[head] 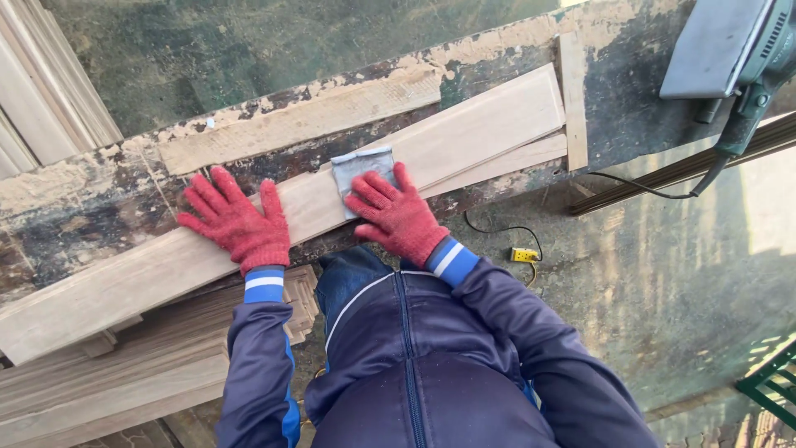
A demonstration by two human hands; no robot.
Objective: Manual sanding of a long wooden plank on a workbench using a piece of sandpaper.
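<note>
Right now: right hand (pixel 396 217) fingers flat, pressing sandpaper sheet (pixel 358 166) under fingertips; left hand (pixel 234 220) splayed on plank (pixel 489 124).

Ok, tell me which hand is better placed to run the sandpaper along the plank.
Right. The right hand already lies on the grey sandpaper sheet, pressing it onto the long pale plank. The left hand lies flat on bare wood further along, apart from the sheet, likelier bracing the plank.
</note>
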